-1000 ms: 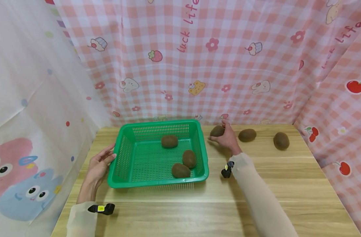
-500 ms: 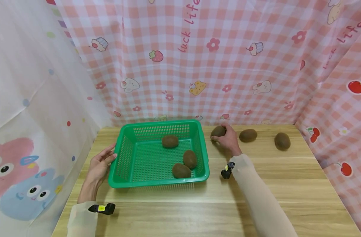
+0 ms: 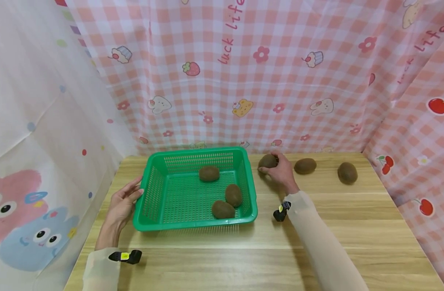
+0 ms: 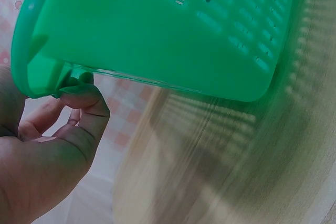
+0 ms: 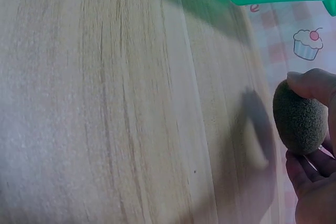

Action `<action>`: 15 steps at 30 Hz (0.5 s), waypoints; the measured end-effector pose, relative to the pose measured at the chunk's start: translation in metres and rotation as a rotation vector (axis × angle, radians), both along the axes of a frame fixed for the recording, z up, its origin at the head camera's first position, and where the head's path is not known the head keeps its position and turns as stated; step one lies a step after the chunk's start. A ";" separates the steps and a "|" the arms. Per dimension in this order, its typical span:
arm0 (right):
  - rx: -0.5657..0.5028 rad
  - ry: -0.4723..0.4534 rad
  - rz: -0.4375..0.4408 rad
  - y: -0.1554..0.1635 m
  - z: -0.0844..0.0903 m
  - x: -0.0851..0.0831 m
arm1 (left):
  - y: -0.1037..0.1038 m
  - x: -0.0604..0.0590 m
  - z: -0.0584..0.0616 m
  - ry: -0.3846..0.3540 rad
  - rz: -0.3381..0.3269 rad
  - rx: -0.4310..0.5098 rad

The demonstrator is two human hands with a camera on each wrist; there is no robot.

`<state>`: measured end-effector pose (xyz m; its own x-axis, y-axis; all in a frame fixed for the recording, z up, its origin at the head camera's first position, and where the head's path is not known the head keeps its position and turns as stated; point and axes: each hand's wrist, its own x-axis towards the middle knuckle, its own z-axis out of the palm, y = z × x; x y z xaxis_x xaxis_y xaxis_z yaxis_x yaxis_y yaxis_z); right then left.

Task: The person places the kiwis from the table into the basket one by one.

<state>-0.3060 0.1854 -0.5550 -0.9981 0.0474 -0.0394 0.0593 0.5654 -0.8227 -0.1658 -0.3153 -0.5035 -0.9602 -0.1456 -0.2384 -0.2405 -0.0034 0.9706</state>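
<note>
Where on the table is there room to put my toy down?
The wide bare strip of table in front of the green basket is free. The back right is crowded: right hand grips a kiwi, two more kiwis beside.

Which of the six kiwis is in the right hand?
The kiwi just right of the basket, held in the right hand. Three lie inside the basket; two lie untouched farther right.

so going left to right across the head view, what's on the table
left hand → green basket → kiwi held by the right hand → right hand → second loose kiwi → far right kiwi
</note>
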 end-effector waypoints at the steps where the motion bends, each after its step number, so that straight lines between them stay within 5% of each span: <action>1: -0.003 0.001 -0.002 0.000 0.001 0.001 | 0.000 0.000 0.000 -0.002 0.000 0.001; 15: -0.024 0.073 0.017 -0.005 0.008 0.009 | 0.000 0.000 -0.001 0.012 -0.001 0.040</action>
<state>-0.2970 0.1799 -0.5467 -0.9990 0.0299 0.0321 -0.0106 0.5457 -0.8379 -0.1654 -0.3155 -0.5050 -0.9631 -0.1349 -0.2329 -0.2293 -0.0417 0.9725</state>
